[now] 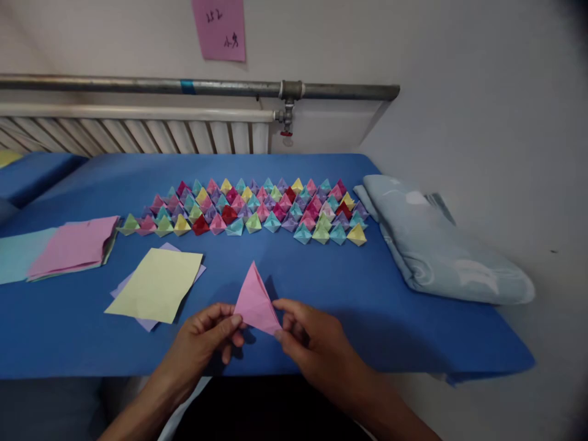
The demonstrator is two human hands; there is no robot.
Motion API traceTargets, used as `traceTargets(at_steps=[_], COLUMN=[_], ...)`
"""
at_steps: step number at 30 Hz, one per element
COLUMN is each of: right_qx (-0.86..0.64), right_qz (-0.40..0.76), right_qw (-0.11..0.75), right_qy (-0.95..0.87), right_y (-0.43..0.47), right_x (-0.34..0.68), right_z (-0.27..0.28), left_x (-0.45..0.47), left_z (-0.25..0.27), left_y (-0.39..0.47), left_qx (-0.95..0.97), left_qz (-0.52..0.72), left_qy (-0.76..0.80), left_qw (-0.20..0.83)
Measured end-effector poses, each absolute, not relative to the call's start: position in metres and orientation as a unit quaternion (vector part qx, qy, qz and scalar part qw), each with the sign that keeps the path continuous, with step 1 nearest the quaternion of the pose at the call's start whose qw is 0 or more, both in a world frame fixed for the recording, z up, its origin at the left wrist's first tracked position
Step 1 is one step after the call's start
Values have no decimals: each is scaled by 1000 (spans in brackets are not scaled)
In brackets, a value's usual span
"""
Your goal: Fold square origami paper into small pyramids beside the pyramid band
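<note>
A pink sheet of origami paper [256,300], folded into a layered triangle with its tip pointing away from me, is held between both hands above the blue surface. My left hand [214,331] pinches its left corner between thumb and fingers. At the right corner my right hand [305,334] grips the paper with its thumb, the index finger lying along the right edge. Left of my hands lie a loose yellow sheet [158,285] and a purple sheet [148,324] partly under it. Beyond them, folded paper boats [252,223] in many colours stand in several rows.
A stack of pink paper [76,248] and light blue paper [22,256] lies at the left. On the right rests a folded grey-blue blanket [441,251] by the wall. Behind the blue surface [390,331] run a radiator [160,136] and a metal pipe [229,89]. A pink note [220,30] hangs above.
</note>
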State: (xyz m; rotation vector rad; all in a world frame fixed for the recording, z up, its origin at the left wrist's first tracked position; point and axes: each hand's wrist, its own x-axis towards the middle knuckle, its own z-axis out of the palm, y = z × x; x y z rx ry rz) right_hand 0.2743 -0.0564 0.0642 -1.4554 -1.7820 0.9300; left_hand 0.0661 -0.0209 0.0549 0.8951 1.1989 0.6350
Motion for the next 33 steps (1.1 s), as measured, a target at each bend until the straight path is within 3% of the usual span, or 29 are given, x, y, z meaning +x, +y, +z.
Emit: traceTargets(at_steps=[10, 17, 33], right_qx=[-462, -462, -444], right_qz=[302, 385, 436], right_qw=[480, 453, 395], right_qy=[-683, -658, -676], right_y=[-37, -36, -36], right_x=[281, 271, 271], right_z=[86, 93, 77], left_x=[65, 64, 58], left_z=[57, 51, 46], left_y=[-23, -25, -19], left_qx=[320, 356, 386], left_qz=[312, 293, 266], left_qy=[501, 471, 449], left_qw=[741, 752, 761])
